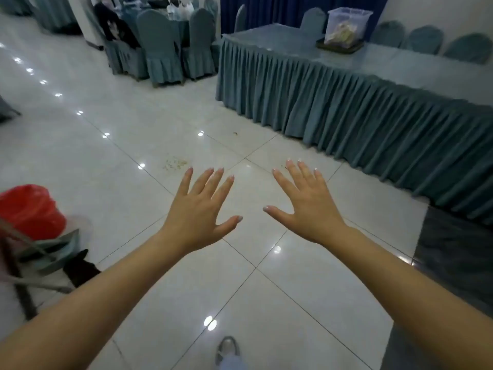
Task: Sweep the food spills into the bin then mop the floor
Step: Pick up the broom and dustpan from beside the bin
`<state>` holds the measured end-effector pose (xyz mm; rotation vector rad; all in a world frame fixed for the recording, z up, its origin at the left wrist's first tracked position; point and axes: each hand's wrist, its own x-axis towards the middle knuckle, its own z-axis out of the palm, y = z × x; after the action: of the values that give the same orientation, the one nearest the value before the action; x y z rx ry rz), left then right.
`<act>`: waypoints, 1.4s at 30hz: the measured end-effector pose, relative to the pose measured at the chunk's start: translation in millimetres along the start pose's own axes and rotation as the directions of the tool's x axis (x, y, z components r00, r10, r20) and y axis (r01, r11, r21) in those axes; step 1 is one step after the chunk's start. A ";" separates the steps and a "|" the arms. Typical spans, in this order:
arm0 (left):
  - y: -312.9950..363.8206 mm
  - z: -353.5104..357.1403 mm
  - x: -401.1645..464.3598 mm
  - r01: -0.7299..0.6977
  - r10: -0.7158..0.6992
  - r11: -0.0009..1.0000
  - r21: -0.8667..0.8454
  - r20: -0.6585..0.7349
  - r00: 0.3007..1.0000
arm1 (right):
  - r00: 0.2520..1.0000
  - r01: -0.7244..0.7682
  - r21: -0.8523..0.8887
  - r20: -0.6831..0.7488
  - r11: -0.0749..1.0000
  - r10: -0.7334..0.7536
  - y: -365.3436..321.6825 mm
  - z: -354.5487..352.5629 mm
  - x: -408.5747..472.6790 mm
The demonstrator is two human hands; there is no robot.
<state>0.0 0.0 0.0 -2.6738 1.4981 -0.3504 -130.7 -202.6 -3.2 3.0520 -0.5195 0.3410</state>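
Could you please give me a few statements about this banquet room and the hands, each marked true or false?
1. Both the left hand and the right hand are empty, fingers spread. True.
2. The crumbly pale food spill lies on the long skirted blue-grey table. False: it lies on the glossy white tiled floor.
3. The bin with the red plastic liner is at the person's left. True.
4. The clear plastic lidded box sits on the floor. False: it sits on a dark tray on the table.
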 end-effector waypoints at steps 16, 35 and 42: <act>-70.2 72.8 153.2 0.204 -0.198 0.978 -0.035 0.124 0.972 | 0.987 0.106 0.137 0.104 0.985 -0.121 40.8 88.3 182.1; -97.0 130.3 355.4 0.579 -0.566 0.816 -0.003 0.202 0.799 | 0.873 0.384 0.249 0.214 0.889 -0.438 149.6 167.5 447.4; -178.6 145.9 353.4 0.620 -0.609 0.785 -0.006 0.183 0.772 | 0.799 0.525 0.254 0.180 0.812 -0.573 82.2 188.1 523.4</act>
<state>359.5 -214.3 -53.7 -3.0869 0.5489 -0.0799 363.5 -461.5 -72.9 3.2516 0.4498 -0.0229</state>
